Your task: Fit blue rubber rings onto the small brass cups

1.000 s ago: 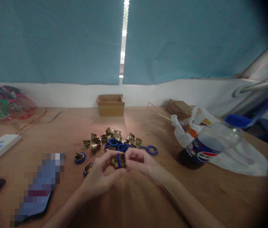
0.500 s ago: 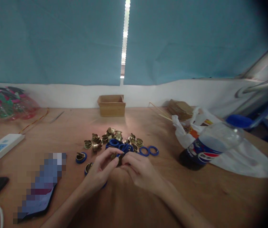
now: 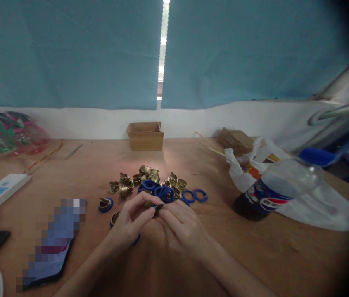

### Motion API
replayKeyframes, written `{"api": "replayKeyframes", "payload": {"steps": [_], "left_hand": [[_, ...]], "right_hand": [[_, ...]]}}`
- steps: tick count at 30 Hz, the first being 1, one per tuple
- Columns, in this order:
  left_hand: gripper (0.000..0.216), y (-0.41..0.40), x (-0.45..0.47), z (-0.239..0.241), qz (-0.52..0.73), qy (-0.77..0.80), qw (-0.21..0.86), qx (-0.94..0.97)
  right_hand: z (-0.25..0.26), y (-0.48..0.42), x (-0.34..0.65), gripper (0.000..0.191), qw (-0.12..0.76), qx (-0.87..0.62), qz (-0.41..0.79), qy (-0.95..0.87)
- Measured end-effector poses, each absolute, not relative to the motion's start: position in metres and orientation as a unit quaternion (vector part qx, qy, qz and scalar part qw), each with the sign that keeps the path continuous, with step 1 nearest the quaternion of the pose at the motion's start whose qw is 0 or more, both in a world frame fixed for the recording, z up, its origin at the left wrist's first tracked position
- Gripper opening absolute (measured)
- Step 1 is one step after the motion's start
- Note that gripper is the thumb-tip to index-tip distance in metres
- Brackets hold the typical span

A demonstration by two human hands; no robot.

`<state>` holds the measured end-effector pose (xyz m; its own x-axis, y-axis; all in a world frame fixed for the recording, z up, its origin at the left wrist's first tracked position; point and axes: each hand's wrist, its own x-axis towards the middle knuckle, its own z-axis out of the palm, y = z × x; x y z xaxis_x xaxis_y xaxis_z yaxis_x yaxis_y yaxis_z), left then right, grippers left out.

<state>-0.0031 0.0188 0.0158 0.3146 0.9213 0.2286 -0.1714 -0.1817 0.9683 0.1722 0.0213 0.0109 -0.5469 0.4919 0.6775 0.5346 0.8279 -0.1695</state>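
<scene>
Pinching brass fitting [image 3: 156, 207] between both hands

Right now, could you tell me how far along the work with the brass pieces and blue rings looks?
Early on, it seems. Two brass pieces already sit in blue rings: one finished piece lies left of the pile, another by the left hand. Both hands, left and right hand, pinch a small part between the fingertips. A pile of bare brass pieces and loose blue rings remains on the table.
</scene>
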Motion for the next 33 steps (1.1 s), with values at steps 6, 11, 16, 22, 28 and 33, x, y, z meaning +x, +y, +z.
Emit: {"api": "replayKeyframes", "payload": {"steps": [6,11,16,22,28,33], "left_hand": [[0.013,0.0178,-0.0039,0.0156,0.499,0.304,0.549,0.598],[0.012,0.0188,-0.0043,0.0107,0.506,0.3,0.53,0.611],[0.013,0.0199,-0.0048,0.0121,0.501,0.311,0.537,0.603],[0.015,0.0213,-0.0063,0.0116,0.496,0.32,0.571,0.571],[0.015,0.0203,-0.0045,0.0083,0.516,0.302,0.616,0.512],[0.017,0.0201,-0.0015,0.0112,0.529,0.328,0.61,0.491]], "right_hand": [[0.0115,0.0212,0.1716,0.021,0.372,-0.287,-0.008,-0.883],[0.0109,0.0234,0.1719,0.024,0.36,-0.303,0.012,-0.882],[0.0117,0.0246,0.1739,0.02,0.356,-0.308,0.074,-0.879],[0.008,0.0236,0.1726,0.005,0.417,-0.344,0.172,-0.824],[0.0057,0.0237,0.1715,0.018,0.432,-0.396,0.193,-0.787],[0.0068,0.018,0.1662,0.003,0.396,-0.335,0.19,-0.833]]}}
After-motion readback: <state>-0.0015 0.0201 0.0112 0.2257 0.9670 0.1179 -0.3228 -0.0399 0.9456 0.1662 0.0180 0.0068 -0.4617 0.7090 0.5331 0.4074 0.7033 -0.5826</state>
